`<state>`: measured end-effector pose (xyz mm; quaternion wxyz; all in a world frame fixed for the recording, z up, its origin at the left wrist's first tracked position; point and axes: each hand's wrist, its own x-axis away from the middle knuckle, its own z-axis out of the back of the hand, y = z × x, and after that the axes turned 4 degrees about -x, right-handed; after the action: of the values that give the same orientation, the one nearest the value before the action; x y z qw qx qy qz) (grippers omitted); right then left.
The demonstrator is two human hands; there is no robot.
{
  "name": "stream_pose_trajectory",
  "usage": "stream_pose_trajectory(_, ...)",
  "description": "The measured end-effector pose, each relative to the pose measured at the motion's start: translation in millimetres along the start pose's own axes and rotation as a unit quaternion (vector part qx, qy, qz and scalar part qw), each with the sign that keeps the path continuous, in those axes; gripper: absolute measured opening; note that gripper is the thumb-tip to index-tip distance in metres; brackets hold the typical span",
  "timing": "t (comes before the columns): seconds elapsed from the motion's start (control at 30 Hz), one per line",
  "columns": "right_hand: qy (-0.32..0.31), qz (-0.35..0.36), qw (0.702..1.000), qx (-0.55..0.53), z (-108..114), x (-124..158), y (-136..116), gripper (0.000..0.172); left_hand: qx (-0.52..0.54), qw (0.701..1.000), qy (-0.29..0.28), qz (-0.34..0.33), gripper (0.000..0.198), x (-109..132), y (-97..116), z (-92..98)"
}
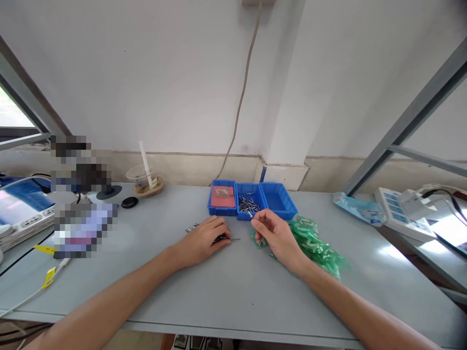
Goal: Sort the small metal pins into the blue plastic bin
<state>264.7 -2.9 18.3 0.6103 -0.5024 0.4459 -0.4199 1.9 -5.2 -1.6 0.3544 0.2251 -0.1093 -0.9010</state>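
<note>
My left hand [206,238] rests on the grey table [226,287] with its fingers curled over a small heap of thin metal pins [223,238]; one pin sticks out to the right. My right hand [274,234] is raised slightly, thumb and forefinger pinched on one small metal pin [250,213] just in front of the blue bins. A pile of small green plastic bags [314,243] lies under and to the right of that hand.
Three joined blue bins [282,201] stand at the back: the left holds a red pad [223,196], the middle metal pins [248,203]. A plastic cup with a straw [144,177], a power strip [25,226] and cables sit left; a white device [401,214] right.
</note>
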Motion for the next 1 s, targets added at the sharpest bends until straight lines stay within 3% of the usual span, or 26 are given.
stream_pose_trajectory(0.2,0.038,-0.054,0.997,-0.034,0.5,-5.4,-2.6,0.045,-0.008,1.0,0.003,-0.002,0.013,-1.2,1.7,0.0)
stream_pose_trajectory(0.3,0.033,-0.013,0.997,-0.062,0.7,-9.5,-0.1,0.036,-0.012,1.0,0.007,0.0,0.015,-1.0,2.1,-0.9)
stream_pose_trajectory(0.37,0.013,0.019,0.998,-0.061,0.5,-10.8,3.3,0.045,-0.018,1.0,0.007,0.0,0.016,-0.8,1.8,-1.7)
stream_pose_trajectory(0.43,0.001,0.038,0.999,-0.013,-0.2,-10.4,7.2,0.049,-0.024,1.0,0.005,0.001,0.016,-0.6,1.0,-2.6)
stream_pose_trajectory(0.5,-0.012,0.073,0.992,0.098,-1.7,-8.3,10.2,0.034,-0.027,1.0,0.007,0.0,0.015,-0.2,-0.1,-3.7)
stream_pose_trajectory(0.57,-0.078,0.119,0.966,0.217,-3.6,-5.0,11.2,0.02,-0.029,0.999,0.013,-0.004,0.015,0.4,-1.1,-4.7)
stream_pose_trajectory(0.63,-0.123,0.159,0.937,0.285,-5.7,-1.6,10.2,0.015,-0.031,0.999,0.017,-0.008,0.015,0.9,-1.4,-5.3)
stream_pose_trajectory(0.73,-0.143,0.176,0.919,0.323,-8.3,1.6,7.8,0.016,-0.034,0.999,0.018,-0.012,0.018,1.1,-0.2,-5.0)
stream_pose_trajectory(1.0,-0.146,0.182,0.908,0.348,-10.3,3.6,10.8,0.015,-0.014,1.0,0.018,-0.005,0.019,-0.4,3.2,-4.2)
